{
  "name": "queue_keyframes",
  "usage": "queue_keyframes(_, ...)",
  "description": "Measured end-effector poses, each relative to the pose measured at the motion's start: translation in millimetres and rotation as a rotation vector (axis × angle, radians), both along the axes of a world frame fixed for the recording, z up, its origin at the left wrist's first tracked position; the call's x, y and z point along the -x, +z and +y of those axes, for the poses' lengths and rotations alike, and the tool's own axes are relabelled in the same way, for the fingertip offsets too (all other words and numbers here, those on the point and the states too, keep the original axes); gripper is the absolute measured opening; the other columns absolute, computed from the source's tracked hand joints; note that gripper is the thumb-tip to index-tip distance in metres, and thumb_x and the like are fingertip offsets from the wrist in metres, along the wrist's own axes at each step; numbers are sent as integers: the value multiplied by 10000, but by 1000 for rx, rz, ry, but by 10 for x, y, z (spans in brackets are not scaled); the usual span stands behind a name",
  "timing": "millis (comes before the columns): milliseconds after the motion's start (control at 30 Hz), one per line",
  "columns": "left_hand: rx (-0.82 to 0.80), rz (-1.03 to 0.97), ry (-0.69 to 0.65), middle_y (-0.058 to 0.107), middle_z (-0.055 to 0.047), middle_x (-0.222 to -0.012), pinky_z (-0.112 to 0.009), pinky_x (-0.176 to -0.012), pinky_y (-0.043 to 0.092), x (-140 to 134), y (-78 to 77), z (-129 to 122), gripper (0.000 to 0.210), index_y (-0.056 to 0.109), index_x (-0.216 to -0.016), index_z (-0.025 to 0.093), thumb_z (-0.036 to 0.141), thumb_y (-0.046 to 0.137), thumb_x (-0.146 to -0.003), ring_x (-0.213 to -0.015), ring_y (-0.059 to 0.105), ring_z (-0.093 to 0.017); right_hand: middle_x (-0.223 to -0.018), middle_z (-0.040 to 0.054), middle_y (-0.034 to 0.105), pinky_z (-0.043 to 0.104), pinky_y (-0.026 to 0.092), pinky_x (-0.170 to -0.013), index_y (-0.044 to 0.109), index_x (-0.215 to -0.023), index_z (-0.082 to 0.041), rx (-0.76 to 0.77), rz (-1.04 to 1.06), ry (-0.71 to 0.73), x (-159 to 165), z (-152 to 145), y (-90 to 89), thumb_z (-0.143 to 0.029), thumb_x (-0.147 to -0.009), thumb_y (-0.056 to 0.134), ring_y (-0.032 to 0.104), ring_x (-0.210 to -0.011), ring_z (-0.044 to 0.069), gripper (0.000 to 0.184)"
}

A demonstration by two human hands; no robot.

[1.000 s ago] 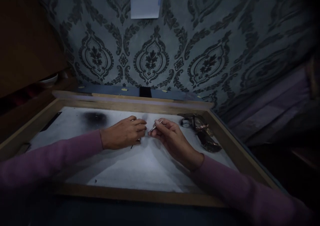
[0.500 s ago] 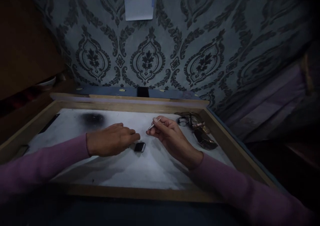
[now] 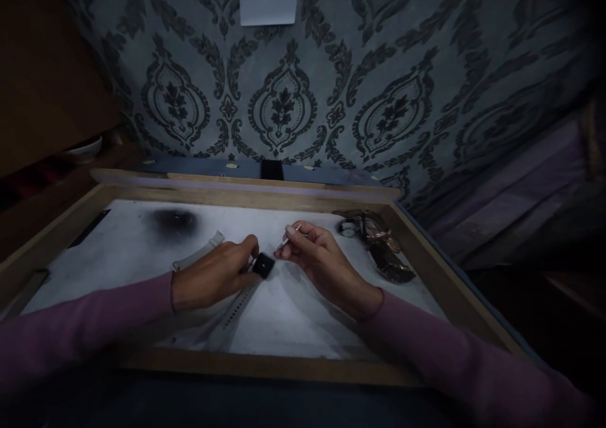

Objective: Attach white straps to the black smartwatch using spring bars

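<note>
My left hand (image 3: 213, 276) is closed on a wristwatch with a dark square face (image 3: 264, 266), gripping it by the side of the case between thumb and fingers. One piece of its pale strap (image 3: 201, 252) stretches out behind the hand, and another piece with a row of holes (image 3: 238, 305) hangs toward the front. In my right hand (image 3: 326, 267) a thin silver pen-like tool (image 3: 286, 241) is pinched between thumb and fingers. Its tip points down and left, close to the watch; the dim light hides its exact kind and whether it touches.
A shallow wooden-rimmed tray (image 3: 265, 365) with a white bottom surrounds the hands. Several watches (image 3: 389, 265) lie heaped at its right. Dark flat strips (image 3: 89, 228) rest along the left side, near a black smudge (image 3: 173, 223). Behind stands a patterned wall (image 3: 281, 109).
My left hand has picked up the watch, which lay flat before, and tilted it up toward the tool. Its pale strap now shows. My right hand has stayed almost in place.
</note>
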State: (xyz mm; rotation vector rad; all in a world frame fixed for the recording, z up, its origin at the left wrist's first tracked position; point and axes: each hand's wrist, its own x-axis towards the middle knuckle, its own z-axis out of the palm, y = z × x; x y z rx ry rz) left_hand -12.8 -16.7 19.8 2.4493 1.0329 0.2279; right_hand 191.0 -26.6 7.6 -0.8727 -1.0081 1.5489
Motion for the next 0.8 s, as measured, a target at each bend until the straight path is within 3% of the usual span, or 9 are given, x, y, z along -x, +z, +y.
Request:
queue_keyframes(100,-62,-118,-88,572,38,-716,-245,-554,356,59,-29,17,138,412,-902,212,162,540,-916,-599,521,-130,-568,-35,667,265,525,-724,599,-705,-185,12,-16,4,1,6,-33,-493,-709,840,633,-589,106,390)
queue_keyframes(200,-301,-79,-278,615,-34,-902,-278,-634,415,122,-20,41,62,480,-894,196,170,500,-946,-765,565,-168,-563,-36,663,271,528,-722,610,-707,-187,22,-21,7,4,14,-41,-496,-694,848,633,-587,112,390)
queue_keyframes(300,-453,-34,-427,638,-102,-1155,-352,-817,469,169,-14,84,88,550,-1043,186,173,493,-978,-1031,585,-233,-561,-38,661,263,529,-716,619,-705,-188,27,-27,-18,6,19,-19,-490,-683,857,626,-577,108,385)
queue_keyframes(400,-418,-71,-508,581,-130,-1363,-406,-987,439,196,-59,149,211,521,-1206,191,223,525,-998,-1285,508,-268,-565,-34,667,243,526,-702,614,-695,-188,31,-31,-43,3,22,13,-487,-675,863,639,-593,108,389)
queue_keyframes(533,-284,-85,-470,524,-139,-1446,-428,-1039,426,192,-145,211,338,502,-1267,201,317,610,-969,-1347,479,-282,-560,-38,665,227,527,-692,609,-693,-188,26,-38,-58,-7,24,32,-486,-669,867,635,-583,99,395)
queue_keyframes(800,-40,-182,-279,612,-102,-1291,-423,-985,447,142,-176,182,555,457,-1331,221,344,744,-873,-1190,568,-274,-569,-33,655,269,509,-681,589,-708,-200,-55,-194,-64,-15,42,-66,-541,-754,790,618,-574,123,398)
